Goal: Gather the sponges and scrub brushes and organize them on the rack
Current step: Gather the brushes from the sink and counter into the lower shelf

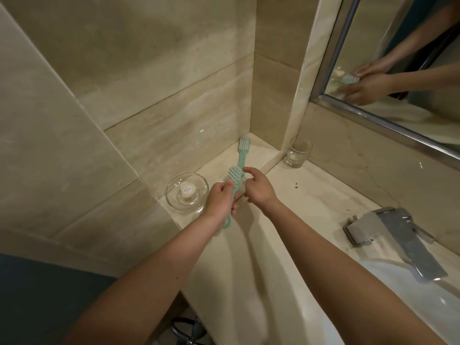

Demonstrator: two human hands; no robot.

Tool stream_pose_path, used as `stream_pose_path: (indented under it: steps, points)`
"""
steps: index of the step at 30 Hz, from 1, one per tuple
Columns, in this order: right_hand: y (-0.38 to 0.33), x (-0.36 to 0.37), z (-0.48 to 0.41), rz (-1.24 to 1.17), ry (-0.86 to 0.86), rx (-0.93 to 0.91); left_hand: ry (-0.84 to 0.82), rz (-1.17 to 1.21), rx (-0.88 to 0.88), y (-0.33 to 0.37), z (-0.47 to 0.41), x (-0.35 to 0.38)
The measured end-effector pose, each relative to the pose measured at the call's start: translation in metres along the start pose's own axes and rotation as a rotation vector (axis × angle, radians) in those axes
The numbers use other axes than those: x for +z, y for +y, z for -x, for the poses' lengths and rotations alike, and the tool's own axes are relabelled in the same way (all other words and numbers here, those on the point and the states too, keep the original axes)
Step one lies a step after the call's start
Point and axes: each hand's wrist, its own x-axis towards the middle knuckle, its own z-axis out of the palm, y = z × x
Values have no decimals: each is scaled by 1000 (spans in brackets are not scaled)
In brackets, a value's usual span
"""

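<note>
Two mint-green scrub brushes are in view. My left hand [221,199] grips the handle of one scrub brush [60,174] [234,174], its bristled head raised above the ledge. The second scrub brush [242,151] lies on the raised marble ledge [258,155] in the corner, bristle head toward the wall. My right hand [258,189] hovers beside the held brush head with loosely curled fingers and nothing visibly in it. A pale object behind the hands is mostly hidden.
A clear glass dish [187,194] with a small round soap sits at the ledge's left. A glass tumbler [298,151] stands by the mirror [403,70] corner. A chrome faucet [398,240] overhangs the white sink [398,302] at right.
</note>
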Motion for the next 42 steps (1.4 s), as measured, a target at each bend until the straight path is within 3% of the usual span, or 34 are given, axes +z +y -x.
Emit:
stream_pose_path:
  steps: [3,6,10,15,20,25,31,42]
  points:
    - [4,0,-16,263,-107,-16,32,32,-35,5,-6,4]
    - [12,-1,-22,366,-196,4,50,72,-54,4,-8,7]
    - [24,-2,-28,442,-119,-67,54,96,-66,1,-11,9]
    - [26,3,-26,176,20,-25,43,81,-87,-5,-10,10]
    - [25,0,-15,-251,154,123,40,134,-91,-3,-4,8]
    - [24,-10,13,-607,91,263,-2,143,-76,-3,8,9]
    - [39,-28,72,-694,42,300,-57,85,-72,-5,35,24]
    - [94,-103,198,-672,147,346,-261,3,-1,-29,121,105]
